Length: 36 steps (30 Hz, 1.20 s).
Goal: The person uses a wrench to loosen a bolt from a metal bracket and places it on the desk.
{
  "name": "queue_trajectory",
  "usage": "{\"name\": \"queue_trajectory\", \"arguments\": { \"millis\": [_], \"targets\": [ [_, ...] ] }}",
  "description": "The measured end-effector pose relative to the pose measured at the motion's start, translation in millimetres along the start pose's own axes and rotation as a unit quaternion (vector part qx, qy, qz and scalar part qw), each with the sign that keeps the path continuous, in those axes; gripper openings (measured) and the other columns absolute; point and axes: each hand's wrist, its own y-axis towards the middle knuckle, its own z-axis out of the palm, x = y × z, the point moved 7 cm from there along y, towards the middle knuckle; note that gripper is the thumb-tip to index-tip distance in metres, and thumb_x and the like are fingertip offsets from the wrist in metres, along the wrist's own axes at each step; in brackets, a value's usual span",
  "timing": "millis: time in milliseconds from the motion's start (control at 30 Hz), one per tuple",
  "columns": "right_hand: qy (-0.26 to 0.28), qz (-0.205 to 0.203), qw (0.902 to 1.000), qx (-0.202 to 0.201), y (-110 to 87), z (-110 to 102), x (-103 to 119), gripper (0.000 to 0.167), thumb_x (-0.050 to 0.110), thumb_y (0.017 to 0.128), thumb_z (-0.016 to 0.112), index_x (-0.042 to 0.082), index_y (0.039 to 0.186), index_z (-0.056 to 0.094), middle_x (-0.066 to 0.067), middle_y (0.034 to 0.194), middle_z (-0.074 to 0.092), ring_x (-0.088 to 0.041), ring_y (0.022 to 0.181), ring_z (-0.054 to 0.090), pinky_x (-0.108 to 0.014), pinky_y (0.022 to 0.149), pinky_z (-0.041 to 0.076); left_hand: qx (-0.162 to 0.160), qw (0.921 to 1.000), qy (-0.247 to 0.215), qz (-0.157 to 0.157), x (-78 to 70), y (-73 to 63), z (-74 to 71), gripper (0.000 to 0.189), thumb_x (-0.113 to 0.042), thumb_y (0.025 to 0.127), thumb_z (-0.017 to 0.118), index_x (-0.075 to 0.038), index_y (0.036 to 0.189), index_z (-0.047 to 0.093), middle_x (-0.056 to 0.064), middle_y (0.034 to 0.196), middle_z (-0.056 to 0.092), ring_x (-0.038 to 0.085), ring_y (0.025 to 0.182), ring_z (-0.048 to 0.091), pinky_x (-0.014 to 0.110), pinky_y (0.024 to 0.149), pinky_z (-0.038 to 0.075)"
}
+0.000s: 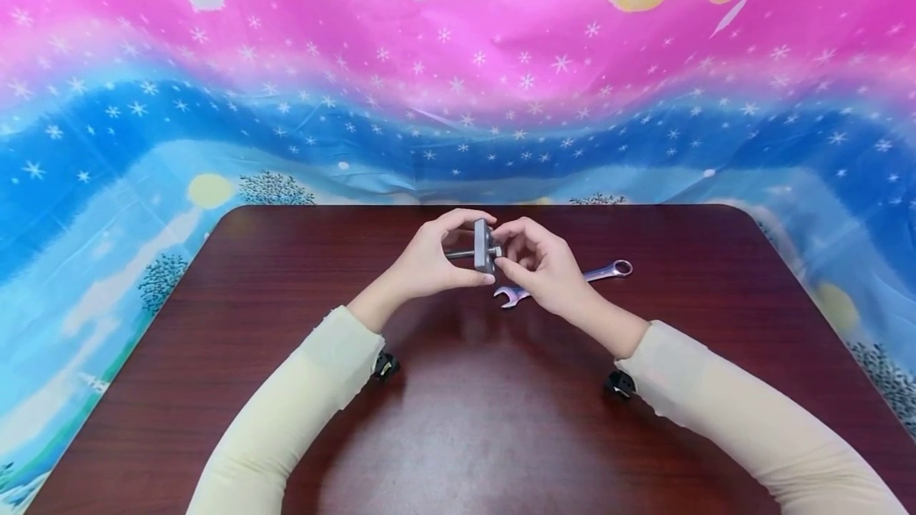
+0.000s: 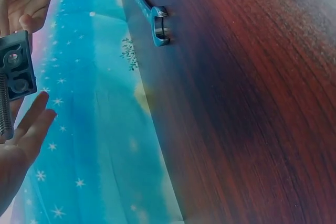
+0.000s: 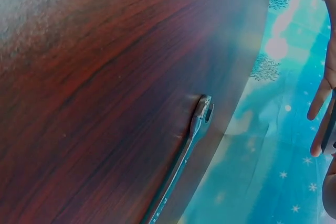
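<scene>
You are holding a grey, flat rectangular block (image 1: pixel 483 246), which looks like metal, in front of you and above the table (image 1: pixel 458 427), whose glossy top is showing dark red-brown wood grain. The block is standing on edge between your two hands, and a silvery steel bolt (image 1: pixel 461 254) with a threaded shank seems to be passing through it.

Your left hand (image 1: pixel 429 259) is making a wide curve: fingers are pressing at the upper end of the block and the thumb is lying along its lower end. The threaded shank is pointing into the gap of this hand. Your right hand (image 1: pixel 544 265) is coming from the other side, its fingers much more bent, and the thumb and index finger are pinching about the bolt's head, just beside the block. How firmly they are gripping, I cannot tell.

In the left wrist view, the block is showing recesses on its face. In the right wrist view, only a part of it is appearing at the edge.

A shiny silver combination wrench (image 1: pixel 610 271) is lying on the table, partly hidden by your right hand in the head view; its forked end is pointing to the left and its ring end to the right.
</scene>
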Motion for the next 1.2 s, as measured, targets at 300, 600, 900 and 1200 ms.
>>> {"name": "queue_trajectory", "arguments": {
  "millis": [300,600,900,1200],
  "targets": [
    [0.011,0.018,0.9998,-0.003,0.7,-8.2,-3.5,0.029,-0.004,0.086,0.072,-0.002,0.114,0.063,-0.011,0.082,0.065,-0.01,0.065,0.057,-0.02,0.055,0.046,0.007,0.9999,0.014,0.002,-0.4,1.8,1.5,0.071,-0.01,0.07,0.09,-0.016,0.133,0.059,0.005,0.127,0.062,0.022,0.112,0.065,0.043,0.103,0.052],
    [0.007,0.05,0.9987,-0.01,4.2,-6.7,-6.0,0.015,0.006,0.096,0.062,-0.001,0.11,0.064,-0.018,0.081,0.066,-0.013,0.069,0.062,-0.023,0.063,0.052,-0.007,0.9997,0.019,0.011,2.4,3.4,1.7,0.074,-0.01,0.069,0.09,-0.018,0.136,0.058,0.006,0.126,0.062,0.021,0.109,0.066,0.04,0.101,0.054],
    [0.037,0.076,0.9947,-0.059,5.4,-2.8,-6.7,0.013,0.009,0.099,0.06,-0.003,0.102,0.063,-0.001,0.069,0.064,-0.023,0.061,0.061,-0.025,0.053,0.049,-0.014,0.9999,-0.001,-0.002,-0.8,3.0,4.6,0.08,-0.007,0.071,0.089,-0.013,0.14,0.05,0.01,0.126,0.061,0.025,0.11,0.067,0.037,0.099,0.055],
    [0.043,0.067,0.9939,-0.076,4.3,-3.6,-7.5,0.015,0.005,0.095,0.064,-0.004,0.107,0.06,-0.006,0.076,0.065,-0.016,0.064,0.058,-0.02,0.057,0.047,-0.022,0.9993,-0.03,0.002,-2.1,3.4,6.7,0.07,-0.001,0.071,0.087,-0.006,0.126,0.045,0.015,0.123,0.061,0.029,0.112,0.067,0.044,0.093,0.058]
  ]
}}
